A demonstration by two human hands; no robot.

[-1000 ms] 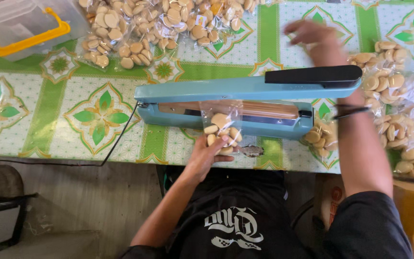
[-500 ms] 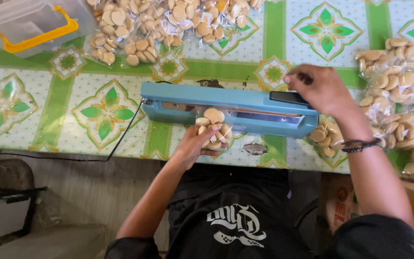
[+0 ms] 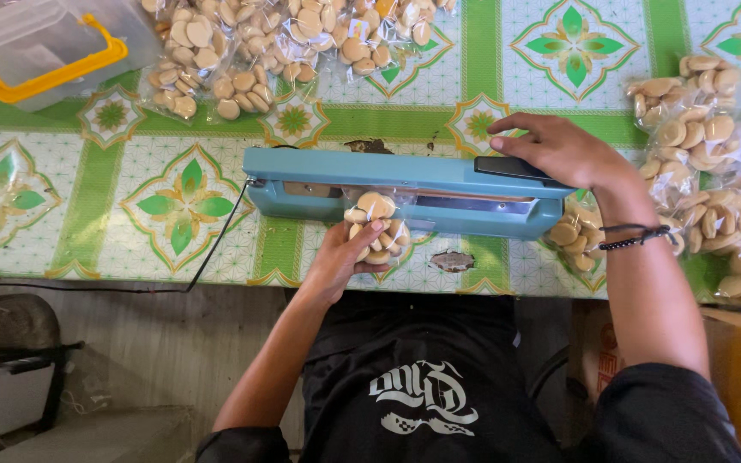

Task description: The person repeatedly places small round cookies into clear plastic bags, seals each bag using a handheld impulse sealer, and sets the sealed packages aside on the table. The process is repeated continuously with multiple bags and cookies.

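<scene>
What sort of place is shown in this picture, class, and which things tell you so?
Probably a small home or workshop packing table for snacks. A blue heat sealer lies on a green patterned tablecloth, the left hand holds a bag of round biscuits in it, and filled bags are piled around.

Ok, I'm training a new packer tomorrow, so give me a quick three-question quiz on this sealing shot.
1. True or false: the right hand presses on the arm of the blue heat sealer.
2. What does the left hand hold at the sealer's front?
A) a clear bag of round biscuits
B) a pair of scissors
C) a roll of tape
3. What colour is the handle on the clear plastic box at the table's far left?

Key:
1. True.
2. A: the bag of biscuits.
3. Yellow.
</scene>
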